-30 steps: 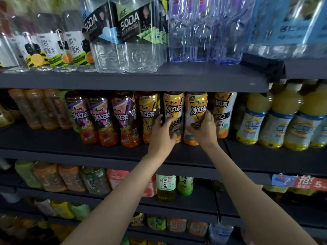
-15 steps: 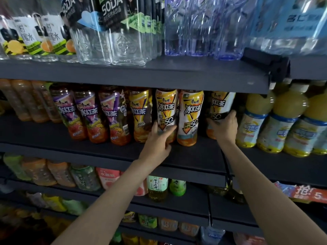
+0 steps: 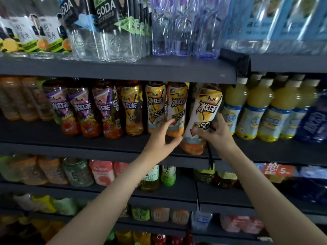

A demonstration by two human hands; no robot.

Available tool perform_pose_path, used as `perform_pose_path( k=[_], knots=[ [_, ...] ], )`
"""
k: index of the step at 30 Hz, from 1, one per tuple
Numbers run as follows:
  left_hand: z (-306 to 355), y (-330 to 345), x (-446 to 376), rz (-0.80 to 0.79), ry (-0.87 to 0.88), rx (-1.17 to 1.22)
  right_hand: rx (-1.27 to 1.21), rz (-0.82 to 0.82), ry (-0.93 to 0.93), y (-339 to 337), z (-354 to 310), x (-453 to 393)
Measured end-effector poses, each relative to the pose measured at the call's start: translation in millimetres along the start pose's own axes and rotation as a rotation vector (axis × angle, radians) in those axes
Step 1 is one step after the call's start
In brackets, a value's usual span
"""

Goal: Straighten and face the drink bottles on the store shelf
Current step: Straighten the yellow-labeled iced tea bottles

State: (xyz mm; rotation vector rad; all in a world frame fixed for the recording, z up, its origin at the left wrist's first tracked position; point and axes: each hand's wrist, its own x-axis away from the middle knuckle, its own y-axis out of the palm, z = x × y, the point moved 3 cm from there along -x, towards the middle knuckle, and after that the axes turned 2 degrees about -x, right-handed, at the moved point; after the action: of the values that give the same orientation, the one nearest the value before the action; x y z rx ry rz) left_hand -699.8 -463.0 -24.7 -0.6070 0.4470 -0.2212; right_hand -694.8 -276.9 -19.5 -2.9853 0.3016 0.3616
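Two bare forearms — no sleeves, hands (image 3: 160,144) unadorned.

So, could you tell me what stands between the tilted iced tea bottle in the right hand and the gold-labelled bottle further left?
In the head view, two upright iced tea bottles stand between the tilted bottle and the gold-labelled bottle.

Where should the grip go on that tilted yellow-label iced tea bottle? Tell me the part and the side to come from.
Grip the lower body of the tilted iced tea bottle, coming from the front right, as the right hand does. Its base hangs out over the shelf edge while its top leans back under the upper shelf, and the left hand and neighbouring bottles crowd its left.
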Motion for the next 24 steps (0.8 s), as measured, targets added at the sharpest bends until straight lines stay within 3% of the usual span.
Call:
perform_pose_path(
  k=[3, 6, 10, 14, 16, 18, 21, 23, 24],
  knots=[
    [13, 11, 24, -0.271, -0.224, 0.347, -0.131, -0.079, 0.027, 11, -19, 33],
    [21, 3, 47, -0.21, -0.259, 0.509, -0.177, -0.097, 0.075, 18, -34, 57],
    [28, -21, 73, -0.029, -0.16, 0.228, -0.224, -0.016, 0.23, 20, -46, 78],
    [45, -45, 92, 0.192, 0.143, -0.253, -0.551, 0.051, 0.462, 33, -43, 101],
    [56, -53, 98, 0.21, 0.23, -0.314, -0.733, 0.078, 0.498, 40, -47, 110],
    [55, -59, 99, 0.179, 0.09, -0.088, -0.783, 0.097, 0.447, 37, -58, 114],
    [53, -63, 103, -0.023, -0.273, 0.459, -0.754, 0.08, 0.341, 28, -74, 115],
    [58, -61, 105, -0.122, -0.315, 0.65, -0.751, 0.066, 0.304, 23, -80, 114],
    [62, -61, 106, -0.134, -0.311, 0.638, -0.746, 0.06, 0.293, 21, -82, 114]
  ],
)
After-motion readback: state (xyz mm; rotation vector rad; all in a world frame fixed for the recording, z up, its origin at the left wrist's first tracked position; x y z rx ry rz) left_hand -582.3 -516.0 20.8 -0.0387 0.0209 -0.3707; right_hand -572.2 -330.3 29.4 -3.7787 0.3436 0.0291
